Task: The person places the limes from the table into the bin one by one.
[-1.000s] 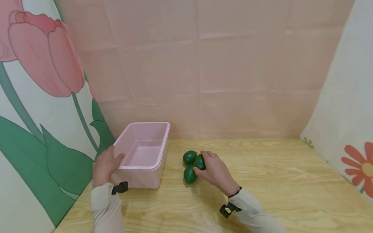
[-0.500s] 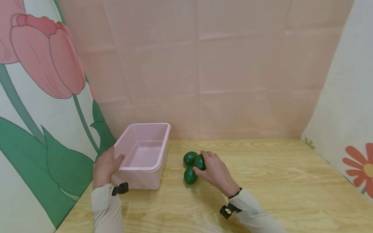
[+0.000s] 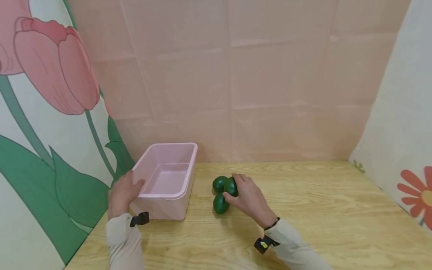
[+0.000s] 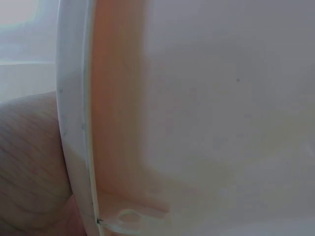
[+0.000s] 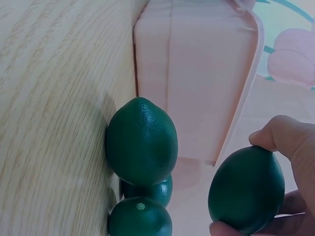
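Note:
My left hand (image 3: 124,191) grips the near left edge of a pink plastic box (image 3: 183,187), thumb over its rim. The left wrist view shows the box wall (image 4: 206,98) close up and part of that hand at the left. My right hand (image 3: 248,197) holds a dark green, smooth avocado (image 5: 246,189) between thumb and fingers, just above the others. On the table, one avocado (image 3: 220,183) lies behind and another avocado (image 3: 221,203) in front. The right wrist view shows one more avocado (image 5: 141,222) there, which the held one and my hand hide from the head view.
The wooden table (image 3: 320,217) stretches away to the right of my right hand. A pink cloth backdrop (image 3: 270,93) stands along its far edge. Flower-printed panels (image 3: 77,150) flank both sides. The box's bare inside floor (image 3: 168,178) shows in the head view.
The held avocado has risen very slightly off the group in my right hand. My left hand stays on the box rim, and the head view has tilted a little.

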`<state>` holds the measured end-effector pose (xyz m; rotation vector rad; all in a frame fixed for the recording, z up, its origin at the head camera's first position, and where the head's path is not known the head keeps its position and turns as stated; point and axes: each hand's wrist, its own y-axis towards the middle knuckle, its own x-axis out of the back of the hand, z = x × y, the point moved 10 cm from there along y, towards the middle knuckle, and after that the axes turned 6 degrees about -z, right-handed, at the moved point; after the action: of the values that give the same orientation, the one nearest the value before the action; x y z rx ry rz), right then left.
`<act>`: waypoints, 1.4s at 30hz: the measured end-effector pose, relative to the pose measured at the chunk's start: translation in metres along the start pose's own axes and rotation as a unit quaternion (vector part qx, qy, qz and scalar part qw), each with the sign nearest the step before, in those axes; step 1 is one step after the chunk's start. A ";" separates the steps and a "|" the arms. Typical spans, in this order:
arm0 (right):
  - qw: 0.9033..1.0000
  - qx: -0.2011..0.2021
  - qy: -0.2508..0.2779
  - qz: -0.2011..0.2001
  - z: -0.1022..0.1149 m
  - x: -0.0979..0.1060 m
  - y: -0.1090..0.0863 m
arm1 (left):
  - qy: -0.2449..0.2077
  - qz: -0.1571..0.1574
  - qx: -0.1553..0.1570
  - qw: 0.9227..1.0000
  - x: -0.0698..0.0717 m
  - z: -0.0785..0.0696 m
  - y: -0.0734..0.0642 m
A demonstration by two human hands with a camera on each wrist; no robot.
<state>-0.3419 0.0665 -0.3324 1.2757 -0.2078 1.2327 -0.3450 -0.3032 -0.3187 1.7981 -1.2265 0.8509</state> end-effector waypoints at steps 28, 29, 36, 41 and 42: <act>0.998 0.030 0.025 -0.053 0.010 0.011 0.002 | 0.006 -0.001 -0.008 1.000 0.001 -0.001 0.002; 0.998 0.030 0.025 -0.053 0.010 0.011 0.002 | 0.006 0.000 -0.007 1.000 0.000 -0.001 0.002; 0.997 0.036 0.025 -0.061 0.013 0.011 0.003 | 0.006 0.002 -0.005 1.000 0.000 0.001 0.002; 0.996 0.040 0.028 -0.068 0.014 0.011 0.003 | 0.010 0.002 -0.007 1.000 0.000 0.000 0.002; 0.996 0.041 0.029 -0.070 0.014 0.012 0.003 | 0.011 0.000 -0.007 1.000 0.000 0.000 0.002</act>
<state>-0.3323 0.0612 -0.3169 1.3008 -0.0248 1.1669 -0.3465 -0.3035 -0.3180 1.7727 -1.2160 0.8575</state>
